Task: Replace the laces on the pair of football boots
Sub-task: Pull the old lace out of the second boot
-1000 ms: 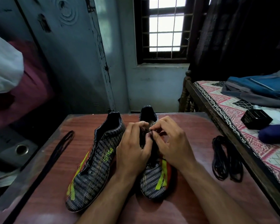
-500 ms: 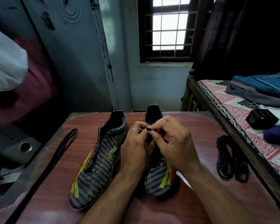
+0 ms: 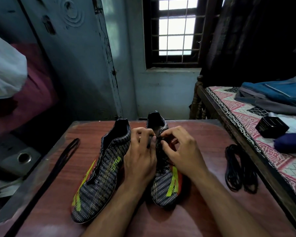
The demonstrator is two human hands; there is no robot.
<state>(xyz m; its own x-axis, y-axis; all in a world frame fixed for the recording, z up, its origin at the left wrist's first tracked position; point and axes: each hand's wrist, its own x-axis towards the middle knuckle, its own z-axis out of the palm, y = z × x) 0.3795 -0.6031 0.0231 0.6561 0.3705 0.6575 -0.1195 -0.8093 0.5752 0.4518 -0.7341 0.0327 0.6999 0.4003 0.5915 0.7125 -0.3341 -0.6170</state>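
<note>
Two black football boots with white dashes and yellow-green stripes lie side by side on the wooden table (image 3: 203, 211), toes toward me. The left boot (image 3: 101, 182) has no lace in it. Both my hands work over the right boot (image 3: 164, 190). My left hand (image 3: 140, 161) pinches a black lace end (image 3: 149, 142) near the top eyelets. My right hand (image 3: 181, 151) has its fingers curled on the boot's upper edge and lacing area. A loose black lace (image 3: 61, 165) stretches along the table's left side. A bundle of black laces (image 3: 239, 170) rests at the right.
A bed with a patterned sheet (image 3: 256, 134) runs along the table's right edge, carrying a black box (image 3: 272, 127), folded blue cloth and a dark blue item. A wall and a window stand behind the table. A speaker (image 3: 24, 157) sits low at the left.
My hands have drawn slightly apart at the top of the right boot, and the lace end now shows between my left fingers. The camera has shifted a little.
</note>
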